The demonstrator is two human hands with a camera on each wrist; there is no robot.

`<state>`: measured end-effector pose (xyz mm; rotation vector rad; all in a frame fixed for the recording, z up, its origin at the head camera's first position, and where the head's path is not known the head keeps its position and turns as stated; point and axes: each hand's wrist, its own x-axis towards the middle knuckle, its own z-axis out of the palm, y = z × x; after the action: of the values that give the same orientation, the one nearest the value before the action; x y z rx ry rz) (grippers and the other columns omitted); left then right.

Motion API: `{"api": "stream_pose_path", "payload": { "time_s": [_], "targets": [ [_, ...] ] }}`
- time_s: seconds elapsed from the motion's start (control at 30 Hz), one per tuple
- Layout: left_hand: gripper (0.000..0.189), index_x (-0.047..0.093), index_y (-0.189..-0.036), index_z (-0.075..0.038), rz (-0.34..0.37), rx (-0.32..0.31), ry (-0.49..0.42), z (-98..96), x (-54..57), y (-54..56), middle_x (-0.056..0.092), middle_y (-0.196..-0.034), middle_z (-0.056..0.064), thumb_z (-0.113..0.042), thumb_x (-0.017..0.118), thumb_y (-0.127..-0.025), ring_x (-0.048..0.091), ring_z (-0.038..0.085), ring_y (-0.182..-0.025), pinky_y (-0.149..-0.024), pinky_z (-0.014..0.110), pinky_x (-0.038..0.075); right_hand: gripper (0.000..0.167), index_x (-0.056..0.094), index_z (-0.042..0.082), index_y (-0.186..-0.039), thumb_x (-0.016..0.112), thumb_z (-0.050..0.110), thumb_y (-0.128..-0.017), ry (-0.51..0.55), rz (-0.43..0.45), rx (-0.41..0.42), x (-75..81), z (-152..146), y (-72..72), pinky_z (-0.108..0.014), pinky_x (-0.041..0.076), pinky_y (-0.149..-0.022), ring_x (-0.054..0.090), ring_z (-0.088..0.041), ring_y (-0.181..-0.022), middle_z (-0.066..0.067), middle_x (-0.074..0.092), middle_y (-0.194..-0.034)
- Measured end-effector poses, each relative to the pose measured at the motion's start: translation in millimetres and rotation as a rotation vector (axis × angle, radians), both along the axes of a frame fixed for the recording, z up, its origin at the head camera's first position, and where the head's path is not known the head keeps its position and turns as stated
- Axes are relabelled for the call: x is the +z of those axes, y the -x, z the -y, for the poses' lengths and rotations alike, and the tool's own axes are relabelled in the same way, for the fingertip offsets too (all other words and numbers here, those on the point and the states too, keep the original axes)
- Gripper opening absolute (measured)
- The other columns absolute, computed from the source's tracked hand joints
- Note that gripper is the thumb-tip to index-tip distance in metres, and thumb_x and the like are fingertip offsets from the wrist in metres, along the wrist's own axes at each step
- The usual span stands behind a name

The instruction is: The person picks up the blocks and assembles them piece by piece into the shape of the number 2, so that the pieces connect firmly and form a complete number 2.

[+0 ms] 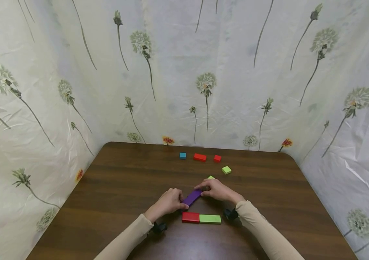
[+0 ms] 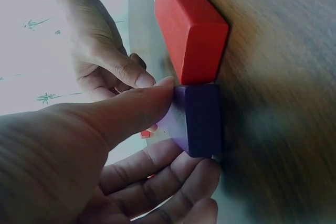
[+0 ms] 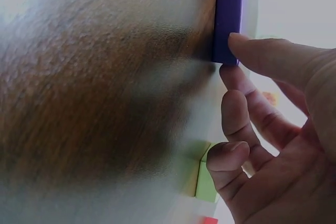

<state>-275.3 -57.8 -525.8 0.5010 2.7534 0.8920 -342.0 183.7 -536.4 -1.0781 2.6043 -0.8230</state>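
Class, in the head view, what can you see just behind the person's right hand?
Just behind the right hand, a corner of a light green block shows. The hand covers the rest, hiding its full shape in that view. Farther back, a second green block lies uncovered.

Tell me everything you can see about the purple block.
The purple block is a long, flat, plain rectangular bar with straight edges and a smooth surface, perhaps painted wood. It slants from near left to far right, on or just above the brown table. The left hand pinches its near end, the right hand its far end. That near end lies right by the red block; whether they touch is unclear.
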Motion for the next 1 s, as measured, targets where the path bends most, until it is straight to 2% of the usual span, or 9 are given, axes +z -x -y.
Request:
{"api": "stream_pose_path", "payload": {
  "time_s": [0.57,0.87,1.0],
  "targets": [
    [0.025,0.064,-0.077,-0.010,-0.007,-0.004,-0.001,-1.0,-1.0,-0.9,0.056,-0.064,-0.005,-0.028,0.081,-0.078,0.047,0.007,-0.051,-0.047,0.021,0.036,0.031,0.067,0.018,-0.121,0.068,0.015,-0.090,0.012,0.011,0.001,-4.4,-1.4,0.3,-0.026,0.042,-0.077,0.054,-0.014,-0.094,0.003,0.066,-0.111],
    [0.026,0.064,-0.076,-0.010,-0.017,-0.002,0.002,-0.8,-1.1,-0.4,0.056,-0.063,-0.006,-0.029,0.082,-0.077,0.046,0.006,-0.052,-0.047,0.021,0.036,0.039,0.065,0.016,-0.124,0.073,0.019,-0.086,0.041,0.042,0.006,-3.7,-5.0,1.4,-0.025,0.047,-0.073,0.057,-0.017,-0.090,0.002,0.065,-0.110],
    [0.027,0.063,-0.077,-0.010,-0.011,0.006,0.000,-0.5,-0.7,0.0,0.056,-0.064,-0.005,-0.029,0.082,-0.077,0.045,0.007,-0.053,-0.047,0.022,0.035,0.041,0.065,0.017,-0.124,0.075,0.023,-0.085,0.054,0.050,-0.019,-0.6,-6.8,1.3,-0.024,0.046,-0.070,0.056,-0.016,-0.088,0.004,0.065,-0.111]
  ]
}}
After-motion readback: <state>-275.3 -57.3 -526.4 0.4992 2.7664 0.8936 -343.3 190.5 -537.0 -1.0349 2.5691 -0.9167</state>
